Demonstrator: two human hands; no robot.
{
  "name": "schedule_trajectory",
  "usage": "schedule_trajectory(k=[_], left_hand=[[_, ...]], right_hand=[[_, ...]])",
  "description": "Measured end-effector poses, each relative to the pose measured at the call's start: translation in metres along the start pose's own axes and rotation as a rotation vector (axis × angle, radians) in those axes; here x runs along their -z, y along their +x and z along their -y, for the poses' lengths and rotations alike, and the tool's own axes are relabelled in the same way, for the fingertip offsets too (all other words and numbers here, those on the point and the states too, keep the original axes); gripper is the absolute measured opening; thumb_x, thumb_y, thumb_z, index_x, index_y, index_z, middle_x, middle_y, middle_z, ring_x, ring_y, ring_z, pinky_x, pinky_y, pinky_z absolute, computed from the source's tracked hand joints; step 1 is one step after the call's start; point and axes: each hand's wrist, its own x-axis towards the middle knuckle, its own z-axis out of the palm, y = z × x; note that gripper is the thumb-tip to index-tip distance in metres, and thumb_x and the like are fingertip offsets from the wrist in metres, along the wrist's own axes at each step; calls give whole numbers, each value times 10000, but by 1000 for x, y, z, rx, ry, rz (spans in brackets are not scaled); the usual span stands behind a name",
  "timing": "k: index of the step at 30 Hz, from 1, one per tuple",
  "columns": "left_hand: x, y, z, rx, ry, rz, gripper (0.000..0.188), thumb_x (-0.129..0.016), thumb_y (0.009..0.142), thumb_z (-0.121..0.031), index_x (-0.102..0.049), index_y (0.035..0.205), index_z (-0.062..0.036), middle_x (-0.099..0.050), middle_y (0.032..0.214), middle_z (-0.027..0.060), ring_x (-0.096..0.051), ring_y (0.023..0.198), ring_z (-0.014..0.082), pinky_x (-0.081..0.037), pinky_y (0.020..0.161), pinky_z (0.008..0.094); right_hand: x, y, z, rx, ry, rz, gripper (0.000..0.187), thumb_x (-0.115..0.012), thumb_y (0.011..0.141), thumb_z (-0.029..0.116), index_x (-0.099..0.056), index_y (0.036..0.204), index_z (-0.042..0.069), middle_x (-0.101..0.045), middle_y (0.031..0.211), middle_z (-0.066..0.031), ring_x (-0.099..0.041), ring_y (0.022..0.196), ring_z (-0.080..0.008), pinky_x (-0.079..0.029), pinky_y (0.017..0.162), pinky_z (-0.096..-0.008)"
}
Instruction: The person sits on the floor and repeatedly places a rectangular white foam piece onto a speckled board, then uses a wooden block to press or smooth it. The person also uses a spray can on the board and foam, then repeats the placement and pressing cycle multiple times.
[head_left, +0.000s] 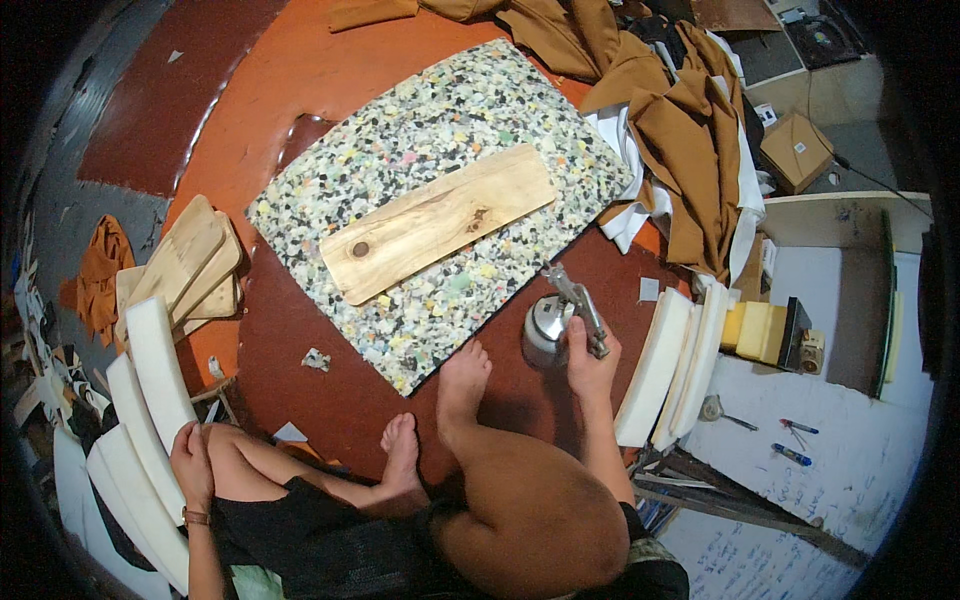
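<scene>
A metal spray gun with a round silver cup is gripped in the right hand, fingers wrapped around its handle, nozzle aimed at the pale wooden board laid flat on the speckled foam slab. The left hand is rested loosely curled on the knee, holding nothing.

Red-brown floor, grey patch, white board
</scene>
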Motion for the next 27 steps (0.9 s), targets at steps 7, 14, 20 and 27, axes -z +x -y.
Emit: schedule_trajectory(k=[7, 14, 20, 27], left_hand=[[1, -2, -6, -3, -11, -23, 395, -611, 1053, -288, -687, 1220, 62, -743, 1140, 192, -693, 1063, 254, -519, 974, 351], [-5, 1, 10, 1, -111, -32, 369, -616, 1047, -262, -692, 1200, 65, -750, 1114, 194, -707, 1043, 260, -533, 948, 354], [3, -4, -12, -17, 4, -52, 363, -623, 1038, -249, -699, 1181, 75, -756, 1084, 199, -711, 1019, 259, -536, 934, 348], [2, -2, -7, 25, -99, -22, 372, -626, 1036, -255, -702, 1191, 75, -758, 1096, 200, -712, 1009, 253, -539, 927, 344]], right_hand=[[-27, -25, 21, -44, 25, 137, 404, -701, 1007, 236, -679, 1326, -11, -736, 990, -41, -640, 898, -100, -533, 826, -296], [-45, -44, 45, 8, 34, 320, 403, -721, 989, 206, -671, 1304, -40, -767, 1064, -96, -679, 948, -125, -549, 862, -310], [-61, -49, 50, 74, 4, 463, 386, -745, 963, 173, -687, 1283, -35, -776, 1082, -158, -720, 969, -165, -554, 886, -326], [-66, -47, 71, 101, -43, 673, 406, -759, 952, 183, -685, 1284, -40, -772, 1100, -194, -739, 1020, -212, -550, 917, -348]])
